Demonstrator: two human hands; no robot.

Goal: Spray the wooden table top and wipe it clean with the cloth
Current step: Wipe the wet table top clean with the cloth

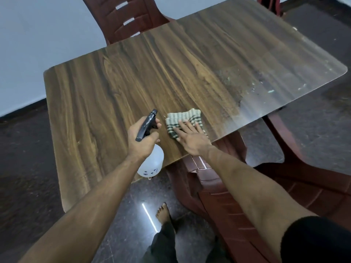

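The wooden table top [121,76] fills the middle of the view, with dusty specks and crumbs at its right end [266,86]. My left hand [141,141] grips a spray bottle [152,162] by its black trigger head, the white body hanging below over the table's near edge and the nozzle pointing away across the wood. My right hand [191,137] presses flat, fingers straight, on a folded green-and-cream striped cloth [182,118] lying on the table near the front edge.
Dark red plastic chairs stand around the table: one at the far side [129,18], one under my right arm [218,186], one at the right [303,177]. The floor is dark polished stone [28,158]. My bare foot [162,213] is below the table edge.
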